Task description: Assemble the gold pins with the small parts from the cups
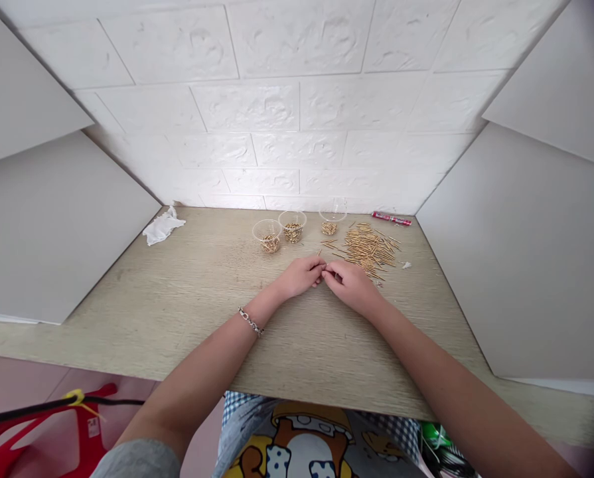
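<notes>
My left hand (302,275) and my right hand (347,281) meet fingertip to fingertip above the table, both closed in a pinch. A thin gold stick (319,253) shows just above the left fingers. Whatever else lies between the fingertips is too small to make out. Right behind my right hand spreads a pile of thin gold sticks (369,247). Three clear plastic cups stand behind my hands: the left cup (267,232), the middle cup (292,222) and the right cup (333,212), each with small gold pieces inside.
A crumpled white tissue (162,226) lies at the back left of the wooden table (187,292). At the back right is a red tube-shaped wrapper (391,218). White panels stand on both sides, with a white brick-pattern wall behind.
</notes>
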Demonstrator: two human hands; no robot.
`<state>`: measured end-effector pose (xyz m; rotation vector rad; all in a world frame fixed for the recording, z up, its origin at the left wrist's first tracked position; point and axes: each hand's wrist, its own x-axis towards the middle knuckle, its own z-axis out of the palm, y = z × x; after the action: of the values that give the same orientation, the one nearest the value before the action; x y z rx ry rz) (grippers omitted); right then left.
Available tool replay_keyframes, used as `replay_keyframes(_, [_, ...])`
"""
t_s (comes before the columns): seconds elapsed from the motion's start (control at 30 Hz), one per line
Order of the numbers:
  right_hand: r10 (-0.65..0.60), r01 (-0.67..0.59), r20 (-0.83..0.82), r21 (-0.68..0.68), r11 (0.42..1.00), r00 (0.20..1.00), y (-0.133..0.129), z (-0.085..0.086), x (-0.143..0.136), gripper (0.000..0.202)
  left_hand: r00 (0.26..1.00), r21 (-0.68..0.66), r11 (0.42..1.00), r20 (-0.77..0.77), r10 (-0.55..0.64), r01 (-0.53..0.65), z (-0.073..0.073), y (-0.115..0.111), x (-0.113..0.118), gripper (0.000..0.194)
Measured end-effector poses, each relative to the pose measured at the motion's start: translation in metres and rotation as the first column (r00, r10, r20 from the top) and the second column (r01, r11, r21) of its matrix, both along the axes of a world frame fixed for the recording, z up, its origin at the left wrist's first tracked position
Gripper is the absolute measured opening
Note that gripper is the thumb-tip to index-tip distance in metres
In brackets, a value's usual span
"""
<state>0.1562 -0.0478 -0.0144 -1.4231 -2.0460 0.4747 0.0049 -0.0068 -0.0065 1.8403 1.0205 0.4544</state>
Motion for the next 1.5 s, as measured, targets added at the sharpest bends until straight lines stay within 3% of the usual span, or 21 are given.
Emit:
replay_keyframes(0.33, [0.007,-0.007,0.012,-0.011,1.0,1.0,-0.0006,0.0032,0.0003,0.022,1.0,0.013,1.0,-0.019,-0.016,0.016,0.0004,0.001,-0.0011,0.023])
replay_keyframes(0.67, [-0.073,0.073,0.027,0.023,0.997,0.997,0.0002,-0.0006,0.0004,0.032,0.999,0.023,1.0,-0.037,-0.012,0.013,0.0014,0.0003,-0.0001,0.023])
replay_keyframes(0.9, [-0.157,0.159,-0.099,0.016,0.987,0.983,0.0004,-0.0005,0.001,0.021,0.999,0.001,0.999,0.004,-0.044,0.044,0.001,0.0,-0.0006,0.025])
replay_keyframes(1.2, [-0.112,0.114,-0.095,0.021,0.993,0.989,0.0029,-0.0045,0.0013,0.01,0.999,0.011,0.999,-0.011,-0.049,0.05,0.0002,0.0012,-0.0012,0.024])
replay_keyframes(1.5, [-0.181,0.187,-0.129,0.035,0.982,0.975,0.0047,-0.0049,0.0033,0.01,1.0,-0.037,0.999,0.016,-0.024,0.024,0.0025,-0.0005,0.0003,0.024])
